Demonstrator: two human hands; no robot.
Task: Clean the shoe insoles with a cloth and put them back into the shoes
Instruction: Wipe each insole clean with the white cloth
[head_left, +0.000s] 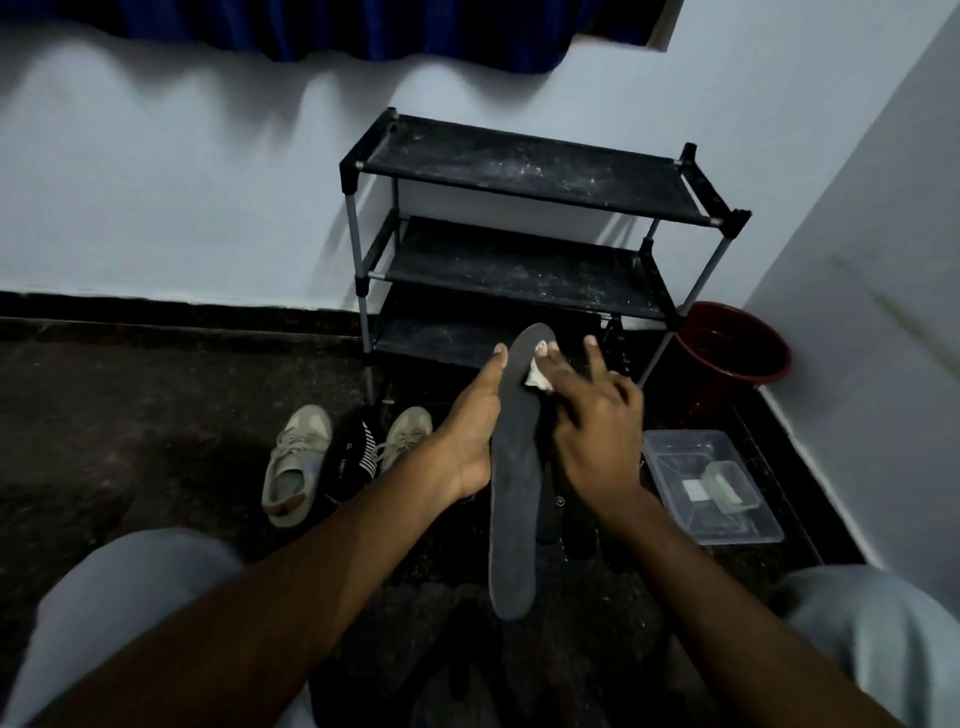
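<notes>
Head view: the left hand (467, 431) grips the dark insole (514, 509) by its left edge, holding it upright above the floor. The right hand (592, 431), fingers loosely spread, presses a white cloth (535, 376) to the toe end with its thumb; most of the cloth is hidden beneath that hand. Beige shoes (293, 462) lie to the left, and dark items (566, 519) behind the insole are indistinct.
</notes>
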